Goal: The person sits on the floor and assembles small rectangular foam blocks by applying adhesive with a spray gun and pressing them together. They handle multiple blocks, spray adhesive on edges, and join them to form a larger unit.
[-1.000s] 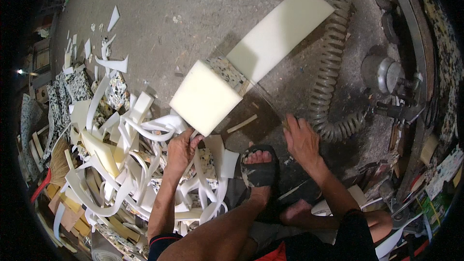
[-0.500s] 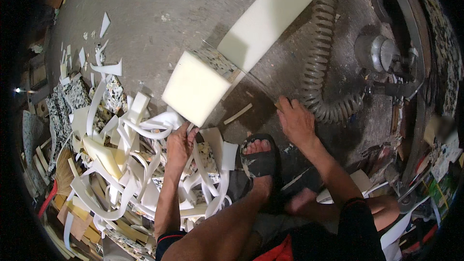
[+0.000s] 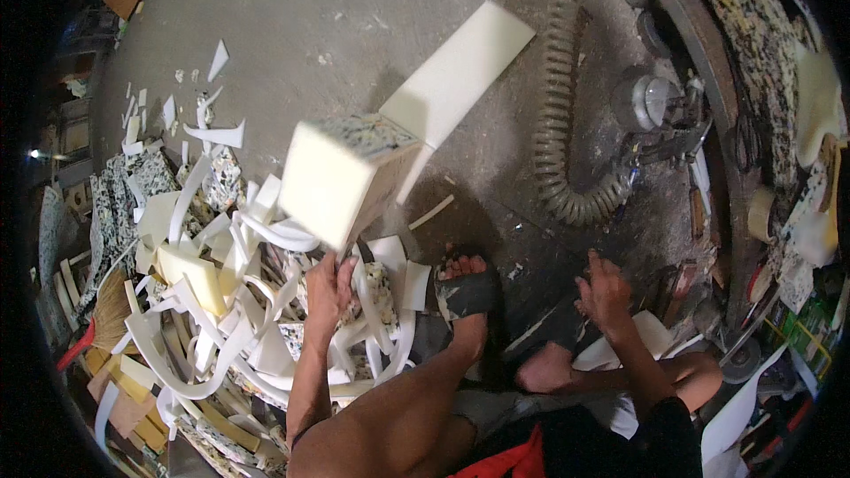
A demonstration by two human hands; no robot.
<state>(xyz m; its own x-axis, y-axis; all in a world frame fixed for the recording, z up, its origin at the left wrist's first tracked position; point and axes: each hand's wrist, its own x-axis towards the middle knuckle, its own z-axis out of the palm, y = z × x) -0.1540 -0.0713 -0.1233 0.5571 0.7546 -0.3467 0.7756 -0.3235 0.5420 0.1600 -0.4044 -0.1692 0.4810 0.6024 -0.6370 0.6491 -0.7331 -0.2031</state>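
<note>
My left hand (image 3: pixel 328 290) grips the near lower corner of a foam block (image 3: pixel 324 186). The block is tilted; its face is cream, and a speckled, multicoloured foam layer runs along its top. Behind it lies a long, flat cream foam slab (image 3: pixel 460 71) on the floor, with a narrow foam strip beside its near end. My right hand (image 3: pixel 606 290) is away from the block, above my bent right leg. Its fingers are apart, and no tool shows in it.
Curled white foam offcuts (image 3: pixel 212 381) and speckled scraps pile up on the left, beside a straw broom (image 3: pixel 112 305). A coiled hose (image 3: pixel 551 124) lies right of the slab, near metal machinery (image 3: pixel 651 102). My sandalled foot (image 3: pixel 465 283) is between my hands.
My right hand has drawn back toward me from the block's right side; the long thin blade it held no longer shows. The block has tilted, still in my left hand.
</note>
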